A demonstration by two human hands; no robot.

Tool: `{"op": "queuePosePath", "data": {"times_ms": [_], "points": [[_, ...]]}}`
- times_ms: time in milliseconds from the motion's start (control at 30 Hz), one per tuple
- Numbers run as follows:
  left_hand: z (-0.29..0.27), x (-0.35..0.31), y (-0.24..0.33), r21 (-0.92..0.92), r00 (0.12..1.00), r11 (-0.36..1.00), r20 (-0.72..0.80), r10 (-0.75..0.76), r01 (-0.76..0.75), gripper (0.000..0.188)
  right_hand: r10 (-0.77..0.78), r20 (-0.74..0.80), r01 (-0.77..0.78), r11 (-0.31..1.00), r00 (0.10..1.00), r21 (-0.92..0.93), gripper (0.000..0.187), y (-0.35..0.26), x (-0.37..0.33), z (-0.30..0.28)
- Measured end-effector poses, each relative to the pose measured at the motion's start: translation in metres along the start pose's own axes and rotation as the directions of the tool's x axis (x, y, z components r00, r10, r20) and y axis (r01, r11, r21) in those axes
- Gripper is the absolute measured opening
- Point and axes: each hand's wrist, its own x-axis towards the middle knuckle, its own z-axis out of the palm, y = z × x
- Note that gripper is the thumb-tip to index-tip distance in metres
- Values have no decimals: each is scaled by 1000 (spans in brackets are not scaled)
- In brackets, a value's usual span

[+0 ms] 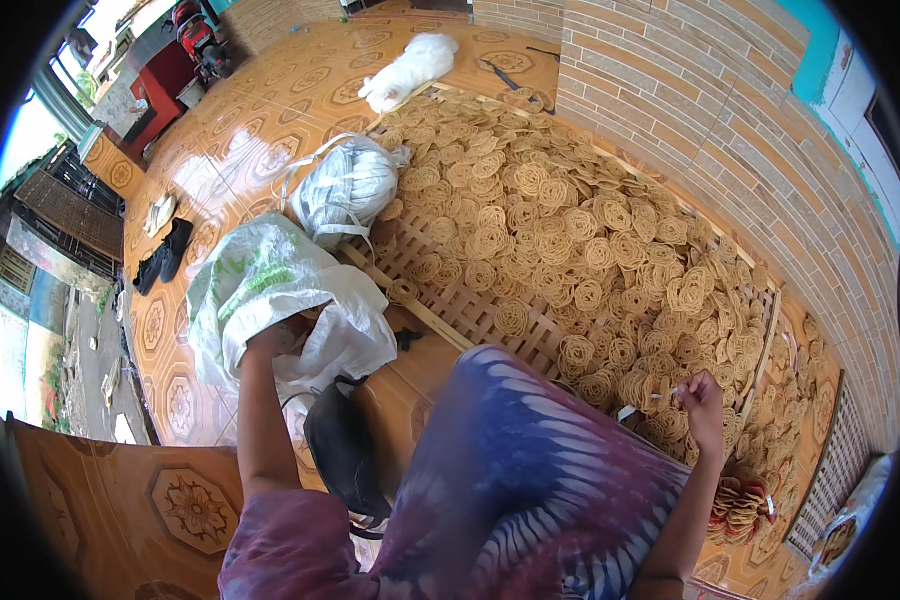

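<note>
My left hand (278, 340) reaches into the mouth of a white woven sack (232, 262) with green print; its fingers are hidden by the folds. Over the near right part of a slatted bamboo rack (475, 308), my right hand (703, 402) is raised with its fingers pinched together. A small, thin whitish thing (678, 391) shows at the fingertips, too small to name for sure. Below that hand, many flat, round, tan coils (560, 243), apparently of dried strands, cover most of the rack in loose overlapping layers.
Behind the sack sits a large roll of white plastic strapping (345, 188). A white furry animal (412, 72) lies at the rack's far end. Dark shoes (164, 256) and a black bag (342, 445) rest on the tiled floor. A brick-patterned wall (710, 110) runs along the right.
</note>
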Motion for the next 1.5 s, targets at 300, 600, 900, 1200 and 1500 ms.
{"op": "queuePosePath", "data": {"times_ms": [300, 600, 900, 1200, 1500], "points": [[-7, 10, -5, -51, 996, 998, 78, 44, -40, 58, -42, -10, 42, 999, 999, 30, 27, 5, 2, 5], [-7, 9, 9, -60, 990, 995, 111, 88, -82, 57, -41, 36, 42, 999, 999, -32, 24, 2, 2, 5], [-14, 14, 16, -69, 982, 989, 134, 136, -127, 57, -21, 32, 21, 1000, 999, 16, 24, -5, -1, 6], [20, 37, 72, -36, 964, 980, 175, 201, -198, 56, -40, 20, 40, 999, 999, -11, 24, -3, 0, 7], [-54, -96, 95, -981, 983, 173, 56, -176, 87, 37, -61, -24, 59, 995, 998, -79, 23, 14, 3, 3]]}}
